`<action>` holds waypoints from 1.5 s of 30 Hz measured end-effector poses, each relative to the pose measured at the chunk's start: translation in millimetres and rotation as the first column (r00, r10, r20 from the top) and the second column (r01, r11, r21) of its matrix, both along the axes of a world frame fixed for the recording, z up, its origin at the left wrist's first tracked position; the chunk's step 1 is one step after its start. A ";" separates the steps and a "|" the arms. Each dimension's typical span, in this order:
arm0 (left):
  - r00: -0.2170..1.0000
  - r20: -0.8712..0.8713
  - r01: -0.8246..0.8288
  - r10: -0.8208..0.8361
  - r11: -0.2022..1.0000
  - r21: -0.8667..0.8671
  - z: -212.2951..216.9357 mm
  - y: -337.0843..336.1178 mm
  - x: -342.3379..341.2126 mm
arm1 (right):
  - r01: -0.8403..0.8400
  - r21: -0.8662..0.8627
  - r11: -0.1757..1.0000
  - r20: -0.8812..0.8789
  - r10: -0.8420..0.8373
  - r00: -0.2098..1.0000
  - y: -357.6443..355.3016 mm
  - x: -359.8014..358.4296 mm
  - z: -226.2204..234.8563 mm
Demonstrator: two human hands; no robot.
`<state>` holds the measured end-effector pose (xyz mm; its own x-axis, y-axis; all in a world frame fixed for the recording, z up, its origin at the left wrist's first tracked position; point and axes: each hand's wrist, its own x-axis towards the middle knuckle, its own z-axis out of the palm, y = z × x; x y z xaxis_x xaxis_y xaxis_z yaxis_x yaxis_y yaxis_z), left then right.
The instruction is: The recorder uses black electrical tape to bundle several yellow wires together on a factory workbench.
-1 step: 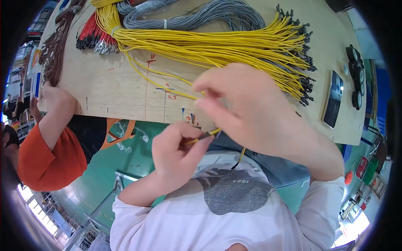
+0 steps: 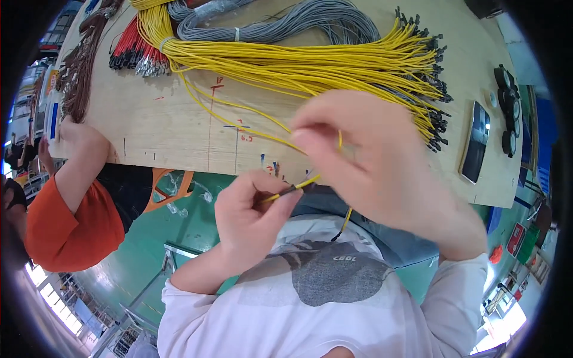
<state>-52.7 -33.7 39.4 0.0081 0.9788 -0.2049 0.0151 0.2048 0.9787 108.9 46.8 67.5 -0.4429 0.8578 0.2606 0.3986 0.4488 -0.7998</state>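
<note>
My left hand (image 2: 248,212) is closed, thumb against fingers, on a yellow wire (image 2: 308,182) just off the table's near edge. A short black band (image 2: 289,190) wraps the wire at its fingertips. My right hand (image 2: 367,152), slightly blurred, is raised to the right with fingers curled and thumb near the index finger. What it pinches, if anything, I cannot make out. Two yellow strands (image 2: 245,128) run from the big yellow wire bundle (image 2: 286,65) toward my hands. Below my right hand hangs a wire end with a black connector (image 2: 336,237).
Grey wires (image 2: 286,25) and red wires (image 2: 128,48) lie around the yellow bundle. Brown wires (image 2: 74,89) are at the left. A phone (image 2: 476,142) and several black tape rolls (image 2: 507,110) sit at the right. A co-worker's orange sleeve (image 2: 77,227) is close on the left.
My right hand has moved a little to the right, away from the left. More of the yellow wire and the black band shows between them. My left hand has barely moved.
</note>
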 end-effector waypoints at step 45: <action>0.595 0.802 0.665 0.039 0.537 -0.519 -9.1 13.8 24.6 | -0.069 -0.793 0.606 -0.193 -0.142 0.971 -81.1 45.8 -19.9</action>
<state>-28.0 -19.9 30.3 0.7477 0.3538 -0.5620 -0.2968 0.9351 0.1937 154.7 -34.4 47.6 -0.4290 0.7868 -0.4437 0.1726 -0.4107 -0.8953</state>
